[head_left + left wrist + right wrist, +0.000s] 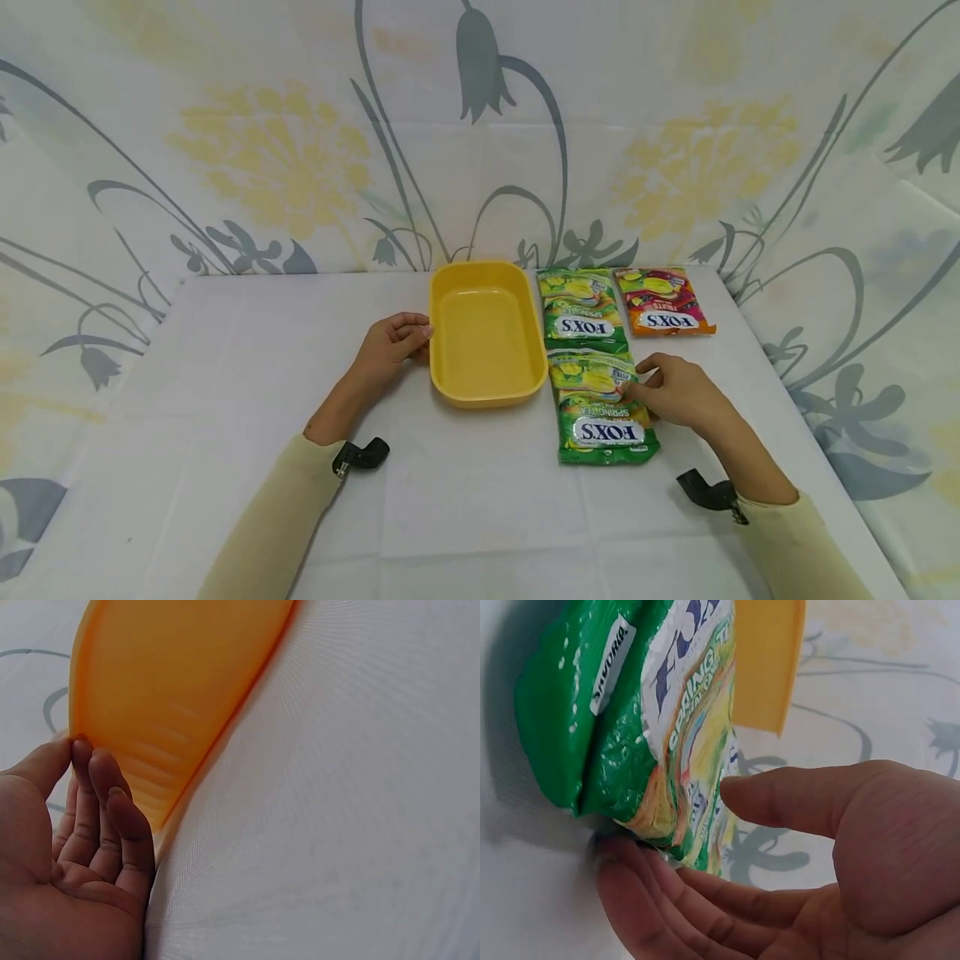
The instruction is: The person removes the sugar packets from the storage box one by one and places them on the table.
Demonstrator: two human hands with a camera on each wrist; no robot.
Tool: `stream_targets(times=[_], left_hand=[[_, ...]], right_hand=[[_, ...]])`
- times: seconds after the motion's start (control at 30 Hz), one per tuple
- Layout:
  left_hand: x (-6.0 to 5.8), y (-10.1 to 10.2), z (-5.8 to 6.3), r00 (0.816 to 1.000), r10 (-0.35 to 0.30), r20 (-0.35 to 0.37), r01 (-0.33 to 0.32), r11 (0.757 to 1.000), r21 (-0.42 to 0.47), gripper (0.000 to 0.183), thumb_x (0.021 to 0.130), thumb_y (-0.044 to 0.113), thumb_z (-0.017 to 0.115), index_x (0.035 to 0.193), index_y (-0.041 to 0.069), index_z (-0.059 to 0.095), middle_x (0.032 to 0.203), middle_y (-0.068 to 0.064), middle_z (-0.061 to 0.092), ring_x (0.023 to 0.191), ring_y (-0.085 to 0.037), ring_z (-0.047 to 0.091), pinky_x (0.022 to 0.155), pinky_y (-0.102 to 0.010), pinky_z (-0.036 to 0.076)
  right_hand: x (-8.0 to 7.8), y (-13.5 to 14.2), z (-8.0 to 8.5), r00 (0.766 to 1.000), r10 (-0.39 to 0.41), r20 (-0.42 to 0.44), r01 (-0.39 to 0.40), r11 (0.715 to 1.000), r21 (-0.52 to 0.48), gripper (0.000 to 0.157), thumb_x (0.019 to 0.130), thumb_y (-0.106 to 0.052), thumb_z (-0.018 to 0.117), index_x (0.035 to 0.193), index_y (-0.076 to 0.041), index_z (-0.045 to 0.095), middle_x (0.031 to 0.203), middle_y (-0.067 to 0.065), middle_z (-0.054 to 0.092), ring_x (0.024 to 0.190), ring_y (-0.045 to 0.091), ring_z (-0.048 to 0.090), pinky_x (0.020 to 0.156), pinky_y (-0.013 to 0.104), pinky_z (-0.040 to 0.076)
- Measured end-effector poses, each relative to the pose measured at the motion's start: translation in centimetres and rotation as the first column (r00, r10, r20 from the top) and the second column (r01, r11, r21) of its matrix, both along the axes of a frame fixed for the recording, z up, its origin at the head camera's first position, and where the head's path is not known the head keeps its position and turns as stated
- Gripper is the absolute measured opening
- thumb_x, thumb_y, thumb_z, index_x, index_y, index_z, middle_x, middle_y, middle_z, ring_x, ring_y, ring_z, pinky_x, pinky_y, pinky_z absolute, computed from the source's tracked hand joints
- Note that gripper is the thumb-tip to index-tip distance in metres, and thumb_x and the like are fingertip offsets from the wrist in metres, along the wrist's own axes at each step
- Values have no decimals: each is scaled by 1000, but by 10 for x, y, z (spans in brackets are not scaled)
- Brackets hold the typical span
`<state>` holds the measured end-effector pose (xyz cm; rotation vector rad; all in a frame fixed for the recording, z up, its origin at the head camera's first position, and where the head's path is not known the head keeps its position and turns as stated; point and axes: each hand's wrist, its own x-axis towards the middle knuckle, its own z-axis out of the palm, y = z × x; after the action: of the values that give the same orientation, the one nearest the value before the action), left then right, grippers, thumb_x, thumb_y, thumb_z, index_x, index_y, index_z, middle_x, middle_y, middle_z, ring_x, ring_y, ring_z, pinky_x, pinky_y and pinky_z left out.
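Note:
My left hand (390, 343) pinches the left rim of a yellow plastic tray (487, 393) between thumb and fingers. In the left wrist view the thumb tip meets the fingertips at the tray wall (157, 697). At the right, my right hand (678, 392) holds the right edge of the nearer green Fox's candy bag (603, 408). The right wrist view shows its thumb over the printed face of the bag (615, 727), with the fingers curled at the lower edge. A second green Fox's candy bag (581, 304) lies just beyond, touching or overlapping the nearer bag's far end.
A red and orange Fox's fruits candy bag (663, 300) lies at the back right, beside the far green bag. White cloth covers the table (465, 500). A flower-patterned curtain (480, 167) rises along its back edge and both sides.

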<state>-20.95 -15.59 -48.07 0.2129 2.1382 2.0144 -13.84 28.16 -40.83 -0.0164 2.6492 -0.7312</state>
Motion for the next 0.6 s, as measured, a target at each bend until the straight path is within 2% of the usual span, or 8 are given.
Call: stream_targets(times=[0.2, 0.33, 0.4, 0.5, 0.6], left_hand=[[0, 0, 0, 1000, -4, 7, 4, 1000, -1, 31, 108, 19, 66, 127, -5, 61, 97, -3, 75, 85, -17, 71, 80, -26, 60], [1, -3, 3, 1000, -8, 6, 8, 999, -49, 33, 107, 23, 67, 128, -2, 61, 105, -8, 74, 91, -19, 72, 85, -28, 60], [2, -5, 5, 1000, -3, 9, 3, 996, -86, 36, 107, 26, 67, 129, -2, 61, 110, -12, 73, 95, -23, 73, 87, -29, 60], [5, -12, 13, 1000, 17, 6, -15, 988, -154, 41, 107, 34, 67, 131, 1, 61, 117, -18, 71, 102, -29, 71, 89, -30, 61], [7, -23, 23, 998, 42, -47, -53, 968, -247, 44, 107, 40, 65, 133, 4, 62, 120, -19, 70, 105, -32, 69, 86, -30, 60]], right_hand=[[-3, 0, 0, 992, -26, -127, 28, 1000, 12, 52, 102, -33, 66, 132, 9, 60, 109, 24, 72, 90, 32, 67, 69, 41, 56], [-7, -3, 0, 971, -59, -231, 58, 998, -12, 47, 102, -28, 65, 133, 8, 61, 112, 24, 72, 96, 37, 69, 71, 43, 58], [-8, -4, 0, 952, -73, -298, 69, 997, -27, 46, 103, -26, 65, 134, 7, 61, 112, 24, 72, 99, 39, 71, 74, 47, 59], [-11, -6, -1, 907, -91, -412, 74, 996, -58, 42, 103, -22, 66, 132, 7, 61, 111, 25, 73, 100, 42, 73, 79, 55, 60], [-16, -5, -2, 855, -102, -509, 70, 994, -81, 39, 103, -20, 67, 131, 6, 62, 111, 26, 72, 98, 43, 73, 82, 60, 59]])
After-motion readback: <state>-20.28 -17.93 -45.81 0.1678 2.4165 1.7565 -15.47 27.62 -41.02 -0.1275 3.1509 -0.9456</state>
